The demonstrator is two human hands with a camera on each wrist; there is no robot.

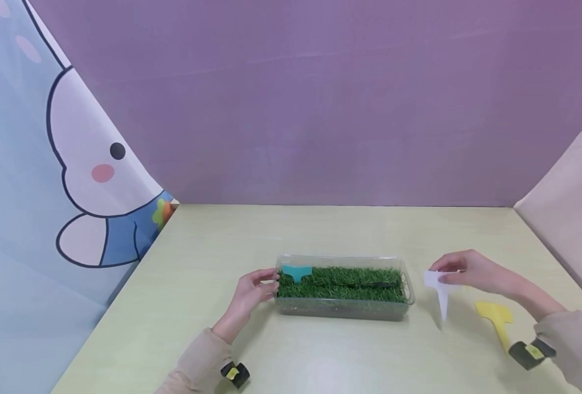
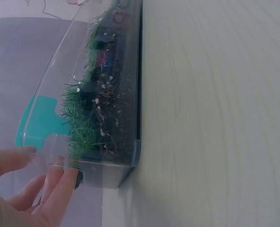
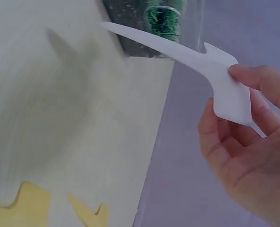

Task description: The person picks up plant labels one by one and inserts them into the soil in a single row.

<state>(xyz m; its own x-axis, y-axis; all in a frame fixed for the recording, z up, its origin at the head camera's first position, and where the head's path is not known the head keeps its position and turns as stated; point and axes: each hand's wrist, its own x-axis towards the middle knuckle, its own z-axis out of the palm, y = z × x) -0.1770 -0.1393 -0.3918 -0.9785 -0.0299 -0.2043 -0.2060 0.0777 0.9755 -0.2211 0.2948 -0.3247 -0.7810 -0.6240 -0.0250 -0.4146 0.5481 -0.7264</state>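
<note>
A clear plastic box filled with dark soil and green grass sits on the table. My left hand grips its left end, with thumb and fingers at the rim and end wall. Beside them, a teal T-shaped plant label stands upright in the grass. To the right of the box, my right hand pinches a white T-shaped plant label by its broad head. The label's pointed stem hangs downward above the table. A yellow plant label lies below the right forearm, apart from the hand.
A dark gap runs lengthwise through the grass. The pale wooden table ends at a purple backdrop behind. A blue cloth with a cartoon figure hangs at the left, and a pale cloth at the right.
</note>
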